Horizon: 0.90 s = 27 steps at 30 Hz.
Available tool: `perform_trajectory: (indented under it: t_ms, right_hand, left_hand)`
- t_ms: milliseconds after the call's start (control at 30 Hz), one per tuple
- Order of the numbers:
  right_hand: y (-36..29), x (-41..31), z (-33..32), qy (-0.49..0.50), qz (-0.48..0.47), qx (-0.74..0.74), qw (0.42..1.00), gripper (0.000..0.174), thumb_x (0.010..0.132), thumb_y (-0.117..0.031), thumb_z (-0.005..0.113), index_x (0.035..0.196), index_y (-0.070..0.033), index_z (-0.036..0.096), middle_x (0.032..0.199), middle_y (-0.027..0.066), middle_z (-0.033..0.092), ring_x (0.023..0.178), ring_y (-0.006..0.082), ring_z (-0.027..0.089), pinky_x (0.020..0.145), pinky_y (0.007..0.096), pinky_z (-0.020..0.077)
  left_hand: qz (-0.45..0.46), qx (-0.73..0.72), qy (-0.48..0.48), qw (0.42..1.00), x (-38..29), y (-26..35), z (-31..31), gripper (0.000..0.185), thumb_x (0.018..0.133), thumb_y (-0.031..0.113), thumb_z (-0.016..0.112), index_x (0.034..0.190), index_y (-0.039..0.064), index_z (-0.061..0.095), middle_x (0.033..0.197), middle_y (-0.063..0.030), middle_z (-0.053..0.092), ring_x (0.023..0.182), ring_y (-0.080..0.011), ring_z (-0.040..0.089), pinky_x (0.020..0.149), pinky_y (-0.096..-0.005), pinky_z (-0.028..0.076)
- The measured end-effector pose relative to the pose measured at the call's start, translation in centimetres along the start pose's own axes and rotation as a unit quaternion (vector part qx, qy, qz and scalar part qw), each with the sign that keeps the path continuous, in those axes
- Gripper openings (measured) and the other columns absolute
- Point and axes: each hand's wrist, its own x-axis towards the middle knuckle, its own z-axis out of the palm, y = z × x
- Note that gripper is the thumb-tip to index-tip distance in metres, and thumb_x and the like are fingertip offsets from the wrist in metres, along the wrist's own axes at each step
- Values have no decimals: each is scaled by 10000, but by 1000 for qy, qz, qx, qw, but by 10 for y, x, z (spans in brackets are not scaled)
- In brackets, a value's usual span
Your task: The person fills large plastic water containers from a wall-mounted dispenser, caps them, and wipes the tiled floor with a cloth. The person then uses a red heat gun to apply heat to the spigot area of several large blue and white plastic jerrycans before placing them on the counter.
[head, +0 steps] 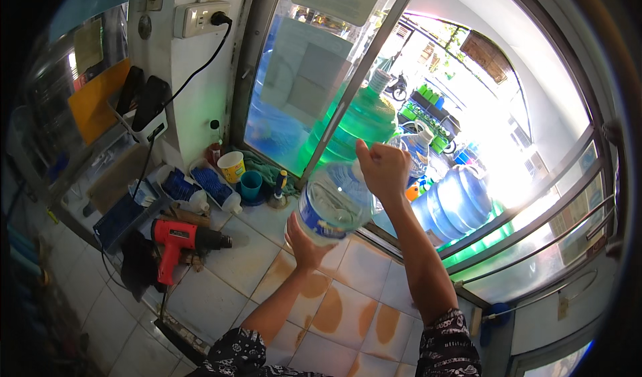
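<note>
In front of me a large clear plastic water bottle (337, 199) with a blue label is held tilted above the tiled counter (241, 261). My left hand (307, 246) cups its lower end, fingers spread along the side. My right hand (385, 171) is a closed fist at the bottle's upper end; it hides the neck and whatever it grips there. Just beyond, through the open part of the sliding window, stand a large green water jug (356, 121), another clear bottle with a handle (419, 146) and a blue water jug (454, 201) lying tilted.
A red heat gun (173, 241) lies on the counter at left, by wood pieces. Behind it are cut plastic bottles with blue contents (213, 179), a yellow-and-white cup (231, 166) and a teal cup (251, 185). A black cord (204, 66) hangs from the wall outlet (200, 20).
</note>
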Motion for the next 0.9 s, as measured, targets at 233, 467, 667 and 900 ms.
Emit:
perform_trajectory:
  t_ms: [233, 467, 667, 900]
  right_hand:
    - [22, 62, 65, -19, -41, 9, 999, 386, 868, -347, 725, 697, -5, 673, 625, 168, 629, 572, 341, 620, 601, 438, 489]
    - [44, 69, 44, -91, -123, -65, 986, 409, 885, -358, 722, 1127, -32, 668, 1139, 181, 670, 1043, 366, 636, 909, 479, 488]
    - [46, -63, -34, -37, -144, -16, 989, 617, 873, -293, 752, 1381, -29, 522, 1364, 204, 558, 1276, 372, 530, 1094, 488, 407]
    - [57, -455, -165, -146, 143, -51, 978, 438, 846, -179, 748, 1260, -92, 637, 1235, 128, 636, 1177, 347, 586, 1020, 450, 473]
  left_hand:
    - [22, -10, 58, 998, 74, -27, 37, 1416, 590, 469, 956, 1587, -23, 80, 1594, -258, 230, 1499, -447, 182, 1198, -600, 141]
    - [48, 26, 66, 996, 71, -34, 50, 1425, 588, 490, 951, 1597, -12, 79, 1617, -244, 220, 1512, -444, 165, 1199, -600, 133]
    - [53, 66, 92, 992, 69, -37, 46, 1436, 614, 690, 849, 1611, -10, 88, 1628, -264, 230, 1506, -431, 226, 1198, -595, 163]
    - [-57, -252, -202, 945, -91, -24, -42, 715, 882, 109, 776, 1477, 24, 387, 1443, -164, 461, 1326, -256, 471, 1131, -434, 387]
